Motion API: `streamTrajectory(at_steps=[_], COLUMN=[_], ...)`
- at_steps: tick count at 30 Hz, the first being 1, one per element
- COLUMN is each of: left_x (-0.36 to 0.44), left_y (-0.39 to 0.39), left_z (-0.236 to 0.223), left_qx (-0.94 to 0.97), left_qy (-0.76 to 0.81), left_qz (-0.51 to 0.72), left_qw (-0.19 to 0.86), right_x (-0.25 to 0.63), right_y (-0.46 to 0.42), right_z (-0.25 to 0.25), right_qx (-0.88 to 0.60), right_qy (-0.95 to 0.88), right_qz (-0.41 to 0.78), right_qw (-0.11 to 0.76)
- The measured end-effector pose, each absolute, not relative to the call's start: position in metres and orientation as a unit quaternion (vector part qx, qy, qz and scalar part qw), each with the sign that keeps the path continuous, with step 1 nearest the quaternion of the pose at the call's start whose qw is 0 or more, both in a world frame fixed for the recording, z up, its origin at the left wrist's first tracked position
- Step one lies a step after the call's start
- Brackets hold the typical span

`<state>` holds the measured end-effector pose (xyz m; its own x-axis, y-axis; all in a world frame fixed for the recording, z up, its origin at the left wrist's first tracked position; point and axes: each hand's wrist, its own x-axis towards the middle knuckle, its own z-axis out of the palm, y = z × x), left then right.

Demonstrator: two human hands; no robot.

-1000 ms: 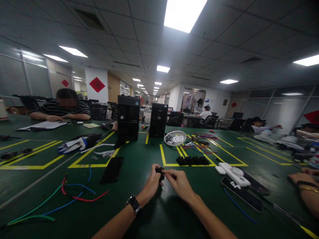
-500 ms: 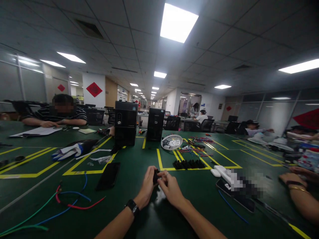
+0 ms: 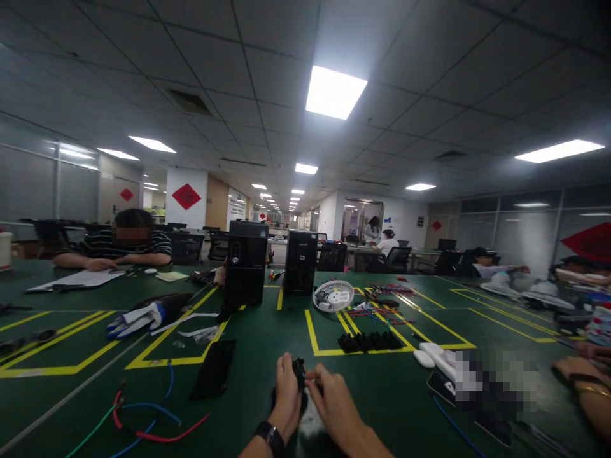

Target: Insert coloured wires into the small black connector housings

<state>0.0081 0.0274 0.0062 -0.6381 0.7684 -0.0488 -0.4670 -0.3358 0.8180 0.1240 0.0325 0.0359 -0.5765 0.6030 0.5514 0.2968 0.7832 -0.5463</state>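
Note:
My left hand point(image 3: 287, 394), a dark watch on its wrist, grips a small black part point(image 3: 299, 371) near the table's front edge. The part looks like a block with a notched top; its exact kind is too small to make out. My right hand point(image 3: 337, 404) is pinched at the part's right side, where a tiny blue spot shows. Whatever lies between those fingertips is hidden. Ahead and to the right stands a row of similar black parts point(image 3: 371, 342). A black phone point(image 3: 214, 369) lies to the left of my hands.
Blue and red wires point(image 3: 160, 437) lie at left front. Two black computer towers point(image 3: 245, 264) stand at the back, beside a white fan grille point(image 3: 333, 297) and a heap of coloured wires point(image 3: 382, 312). A white power strip point(image 3: 438, 361) lies right. Co-workers sit left and right.
The view has tilted upward, so the table and my hands appear lower. The black part shows more clearly above my left fingers, with a blue spot near my right fingertips.

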Motion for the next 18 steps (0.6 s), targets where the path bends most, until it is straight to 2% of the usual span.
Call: streamTrajectory(at_steps=[7,13,15,18], left_x=[-0.002,-0.031,-0.036,-0.025], left_y=[0.036,0.034,0.029,0.024], left_z=[0.009,0.004,0.002,0.003], left_qx=[0.216,0.1,0.106,0.148], left_qy=[0.446,0.416,0.408,0.391], left_qz=[0.807,0.836,0.83,0.8], left_qw=[0.321,0.343,0.367,0.431], right_x=[0.123,0.137,0.141,0.121], right_y=[0.054,0.033,0.034,0.037], right_z=[0.087,0.045,0.051,0.088], right_qx=[-0.276,-0.315,-0.339,-0.351], right_qy=[-0.906,-0.926,-0.909,-0.876], right_qz=[0.108,0.06,0.066,0.074], right_qw=[0.302,0.2,0.234,0.324])
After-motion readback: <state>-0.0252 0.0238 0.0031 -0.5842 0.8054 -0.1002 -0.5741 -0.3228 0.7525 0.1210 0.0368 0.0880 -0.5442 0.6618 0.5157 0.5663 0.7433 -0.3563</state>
